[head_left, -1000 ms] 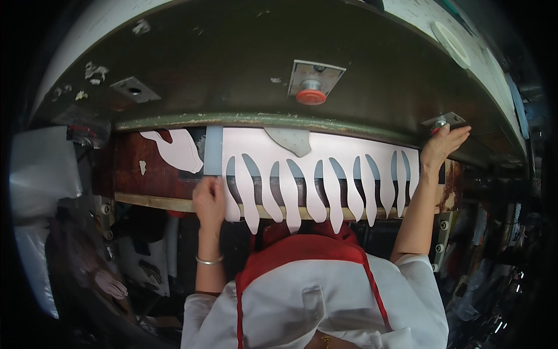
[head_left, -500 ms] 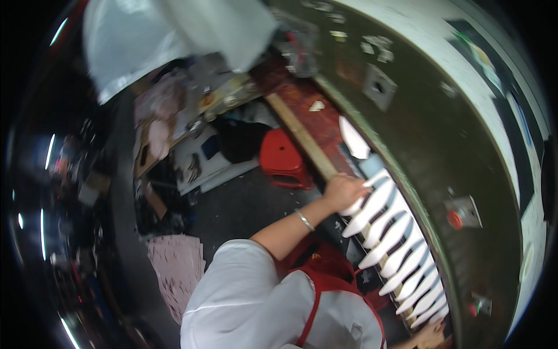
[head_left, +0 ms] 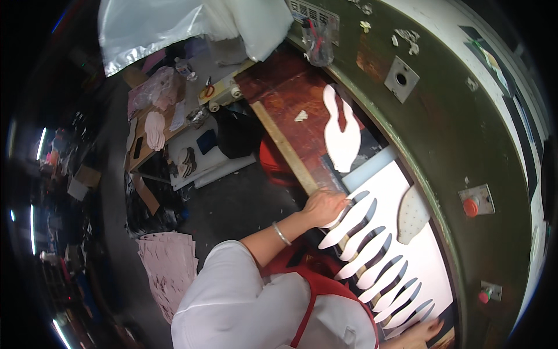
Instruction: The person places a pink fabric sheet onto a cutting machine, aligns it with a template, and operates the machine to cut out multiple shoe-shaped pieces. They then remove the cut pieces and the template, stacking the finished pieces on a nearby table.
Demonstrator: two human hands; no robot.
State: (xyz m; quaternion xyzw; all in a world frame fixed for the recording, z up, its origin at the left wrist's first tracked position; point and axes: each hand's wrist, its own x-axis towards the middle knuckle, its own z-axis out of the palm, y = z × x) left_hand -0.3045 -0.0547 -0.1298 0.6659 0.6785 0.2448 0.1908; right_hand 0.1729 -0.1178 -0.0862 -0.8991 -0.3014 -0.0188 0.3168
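A white sheet (head_left: pixel 386 264) with a row of long curved tongues and gaps along its near edge lies on the press bed. My left hand (head_left: pixel 326 206) is closed at its far left end, fingers curled over the edge. At the near right end my right hand (head_left: pixel 427 330) holds the edge, its fingers partly cut off from view. A pale insole-shaped piece with small dots (head_left: pixel 414 215) rests on the white surface behind the tongues. Beyond my left hand, white insole-shaped cut-outs (head_left: pixel 342 142) lie on the red-brown board.
A green machine beam (head_left: pixel 430 128) with red buttons (head_left: pixel 471 205) runs along the right. Clear plastic sheeting (head_left: pixel 192 29) hangs at the top left. A red stool (head_left: pixel 272 160) stands under the board's wooden edge. Pink punched sheets (head_left: pixel 168 267) are stacked at the left.
The white sheet and both hands have shifted slightly left and nearer. The dotted piece and the full cut-outs have come into sight. The head view has shifted too.
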